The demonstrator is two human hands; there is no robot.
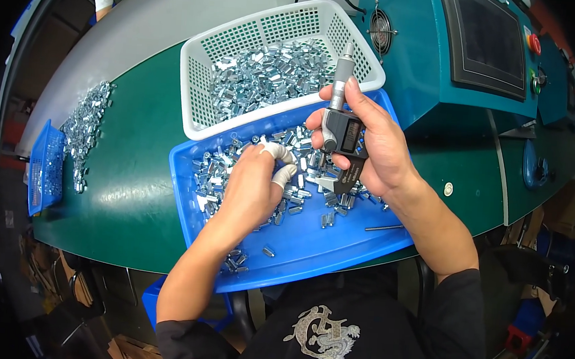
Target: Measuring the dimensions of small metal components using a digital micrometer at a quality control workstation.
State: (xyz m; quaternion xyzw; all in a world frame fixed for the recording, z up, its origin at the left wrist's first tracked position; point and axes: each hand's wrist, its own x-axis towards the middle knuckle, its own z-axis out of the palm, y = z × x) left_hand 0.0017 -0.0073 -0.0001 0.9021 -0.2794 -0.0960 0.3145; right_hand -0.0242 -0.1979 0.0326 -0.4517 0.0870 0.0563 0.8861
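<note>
Digital micrometer (351, 140) is held in the right hand (382, 146) above the far-right half of the blue tray (316, 248). Scene listed by decreasing size.

Table (117, 224): green, with a curved near edge. A broad stretch of its surface lies between the tray and the things at left, giving sideways room.

Machine (410, 51): teal, far right; its near-left corner limits room beyond the right hand.

White basket (185, 92): perforated, heaped with small metal parts, far side. Near rim meets or overlaps the tray's far rim; cannot tell which.

Blue tray: near-left corner reaches the table's near edge. Blue floor shows along the near side; contents bunch toward the far and left walls.

Loose heap (86, 125): similar parts, left, along the table's far-left edge. Blue basket (36, 192) stands just beside it.

Right hand: thumb and fingers wrapped around the micrometer.

Left hand (250, 183): low over the tray's parts; thumb and index, in white finger covers (284, 174), set narrow. Cannot tell whether a part is between them.

Thin rod (384, 227): tray's right side, near the wall.

White disc (448, 189): table, right of the tray.

Metal parts (295, 197) in the tray: short, silvery, lying at mixed angles.
</note>
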